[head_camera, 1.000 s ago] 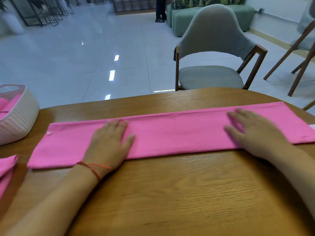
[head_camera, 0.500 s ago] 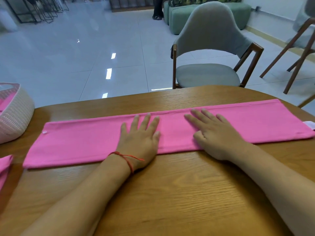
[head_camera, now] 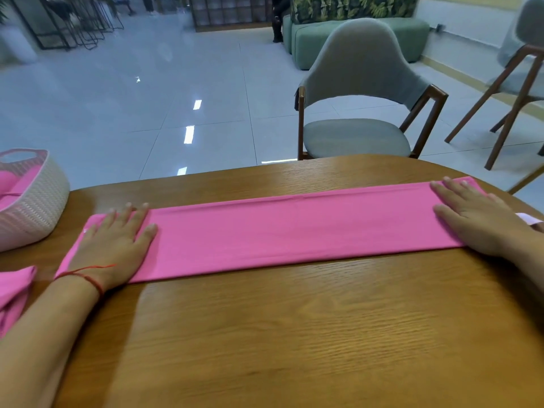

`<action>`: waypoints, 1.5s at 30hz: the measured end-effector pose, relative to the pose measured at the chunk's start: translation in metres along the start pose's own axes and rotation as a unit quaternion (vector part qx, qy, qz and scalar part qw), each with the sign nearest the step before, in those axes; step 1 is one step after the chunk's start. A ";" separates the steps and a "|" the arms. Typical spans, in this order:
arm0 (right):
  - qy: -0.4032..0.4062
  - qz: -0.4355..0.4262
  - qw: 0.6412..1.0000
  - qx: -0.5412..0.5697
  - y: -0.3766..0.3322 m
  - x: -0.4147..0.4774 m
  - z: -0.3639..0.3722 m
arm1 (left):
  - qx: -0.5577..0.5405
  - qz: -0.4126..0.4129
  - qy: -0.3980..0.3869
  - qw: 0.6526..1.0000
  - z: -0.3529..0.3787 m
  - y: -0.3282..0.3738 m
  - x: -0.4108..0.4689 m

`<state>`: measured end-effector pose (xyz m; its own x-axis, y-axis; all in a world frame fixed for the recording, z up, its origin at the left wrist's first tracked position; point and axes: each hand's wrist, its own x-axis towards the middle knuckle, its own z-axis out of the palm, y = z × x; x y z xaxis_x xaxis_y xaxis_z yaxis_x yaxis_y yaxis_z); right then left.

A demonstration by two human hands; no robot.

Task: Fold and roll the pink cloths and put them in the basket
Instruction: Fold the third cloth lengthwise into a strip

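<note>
**Two flat hands press the ends of a long pink cloth on a wooden table**

A rounded wooden table point(head_camera: 294, 334) with visible grain fills the lower half of the view. Beyond it spreads a glossy, pale tiled floor point(head_camera: 176, 83) that reflects ceiling lights. A grey chair point(head_camera: 356, 83) with a wooden frame stands just behind the table's far edge. A second chair point(head_camera: 524, 69) stands at the far right. A green sofa point(head_camera: 312, 36) sits farther back, in front of a leaf-patterned panel.

A pink cloth point(head_camera: 294, 228), folded into a long narrow band, lies flat across the table from left to right. The left hand point(head_camera: 112, 245) rests palm down on its left end, fingers straight and slightly spread, gripping nothing. A red string point(head_camera: 88, 278) circles that wrist. The right hand point(head_camera: 482, 222) lies palm down on the right end, fingers straight and close together. The hands hide both ends of the band.

A white woven basket point(head_camera: 32, 207) stands at the table's left, near the band but apart from it, with pink cloth inside. Another pink cloth point(head_camera: 14, 290) lies bunched at the left edge, partly cut off.
</note>
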<state>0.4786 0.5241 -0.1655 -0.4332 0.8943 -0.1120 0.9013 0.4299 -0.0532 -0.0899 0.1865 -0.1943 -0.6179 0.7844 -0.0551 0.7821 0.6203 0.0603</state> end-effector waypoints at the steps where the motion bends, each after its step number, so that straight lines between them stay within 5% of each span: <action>1: 0.001 0.008 1.000 0.001 0.000 -0.001 0.000 | 0.000 -0.002 0.005 1.000 0.001 0.001 0.000; 6: 0.012 0.037 0.999 -0.001 -0.033 0.004 -0.012 | 0.004 -0.025 0.024 0.999 0.001 0.010 -0.004; 13: 0.007 -0.222 0.972 0.077 -0.217 0.005 -0.018 | -0.013 -0.040 0.024 0.999 0.006 0.071 -0.006; 19: -0.013 -0.322 0.943 0.083 -0.350 0.017 -0.009 | -0.088 -0.049 0.061 0.993 0.009 0.131 -0.009; 21: -0.016 -0.324 0.942 0.085 -0.378 0.023 -0.002 | -0.241 -0.019 0.123 0.962 0.006 0.147 -0.012; 23: -0.025 -0.319 0.943 0.087 -0.398 0.031 0.002 | -0.454 0.012 0.181 0.872 -0.008 0.148 -0.021; 25: -0.024 -0.332 0.938 0.101 -0.408 0.038 0.007 | -0.519 0.021 0.228 0.824 -0.020 0.131 -0.034; 28: -0.021 -0.369 0.921 0.120 -0.420 0.041 0.018 | -0.422 0.046 0.263 0.866 -0.014 0.076 -0.045; 34: 0.024 -0.410 0.901 0.139 -0.420 0.046 0.033 | -0.267 -0.049 0.191 0.943 0.010 0.024 -0.034; 38: 0.038 -0.420 0.891 0.167 -0.417 0.049 0.036 | -0.256 -0.054 0.160 0.952 0.004 0.033 -0.027; 45: 0.064 -0.500 0.840 0.201 -0.417 0.044 0.029 | -0.304 0.084 0.195 0.929 0.001 0.041 -0.037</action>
<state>0.0833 0.3808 -0.1768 -0.9470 0.1277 0.2949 0.0027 0.9208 -0.3900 -0.0351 0.1829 -0.1906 -0.5661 0.7393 0.3647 0.7531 0.2838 0.5936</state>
